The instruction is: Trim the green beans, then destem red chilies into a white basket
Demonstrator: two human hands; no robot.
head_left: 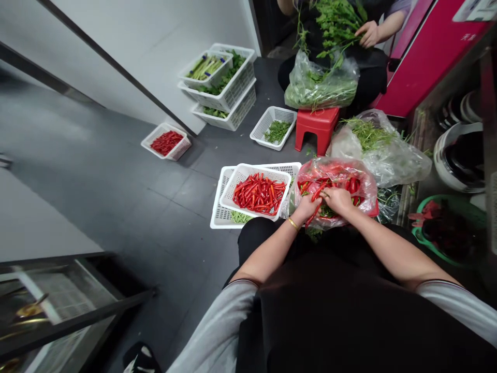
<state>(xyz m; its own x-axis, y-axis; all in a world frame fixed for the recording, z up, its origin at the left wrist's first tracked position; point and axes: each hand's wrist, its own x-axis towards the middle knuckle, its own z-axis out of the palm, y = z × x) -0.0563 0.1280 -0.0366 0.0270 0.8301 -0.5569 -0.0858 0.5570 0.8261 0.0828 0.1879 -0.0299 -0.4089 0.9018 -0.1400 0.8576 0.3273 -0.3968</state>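
The left hand [306, 207] and right hand [337, 201] sit just beside each other in red chillies [330, 192] at the mouth of a clear plastic bag [359, 178]; whether either grips one, I cannot tell. Just left of the bag, a white basket [229, 194] holds more chillies [259, 194]; grey tile floor [174, 191] runs further left. Beyond the bag stands a red stool [316, 124].

a red stool [316, 126] beside a white basket [260, 126]
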